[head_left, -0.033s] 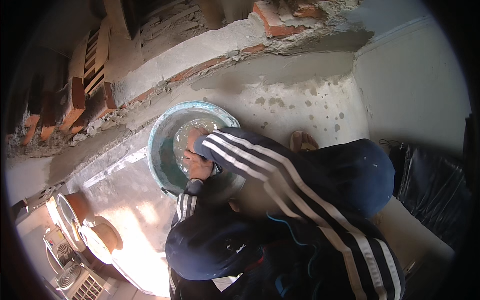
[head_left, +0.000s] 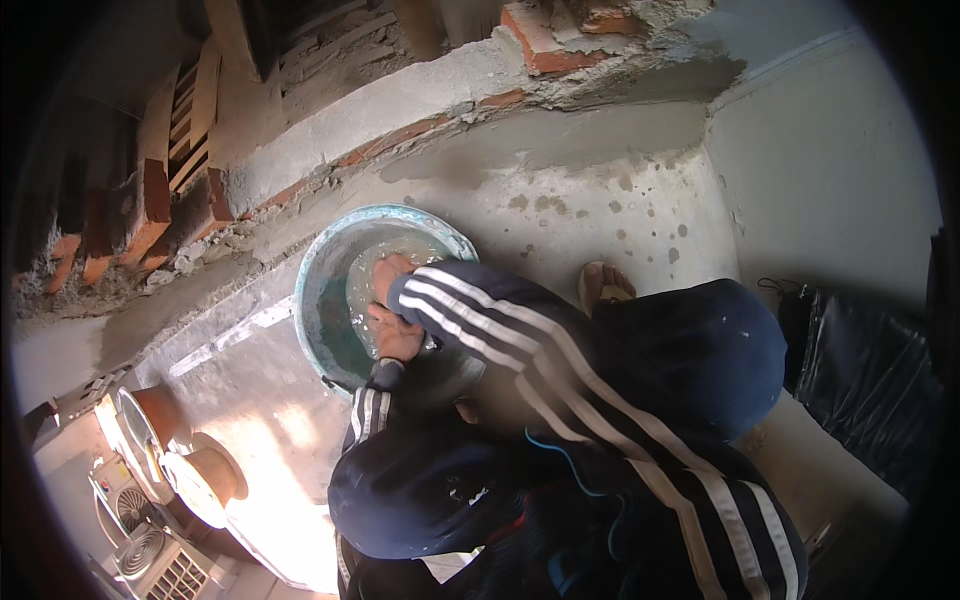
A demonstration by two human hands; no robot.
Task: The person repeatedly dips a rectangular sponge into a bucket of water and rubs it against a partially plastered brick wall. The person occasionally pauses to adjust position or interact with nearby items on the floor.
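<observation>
Both my hands are inside a round, pale blue-green tub whose inner wall is smeared with grey. Murky water lies in its bottom. My right hand reaches down at the far side of the water, with its fingers mostly hidden. Close beside it and nearer to me is my left hand, its back upward and its fingertips at the water. Whether either hand grips anything under the surface cannot be made out. Dark sleeves with white stripes cover my arms.
Behind the tub runs a broken wall edge with exposed red bricks and rough mortar. Wet spots mark the pale floor. My sandalled foot is right of the tub. Black plastic sheeting lies far right; fan units stand lower left.
My right hand and sleeve have shifted very slightly within the tub. The ripples around my hands look fainter. The left hand stays nearly in place.
</observation>
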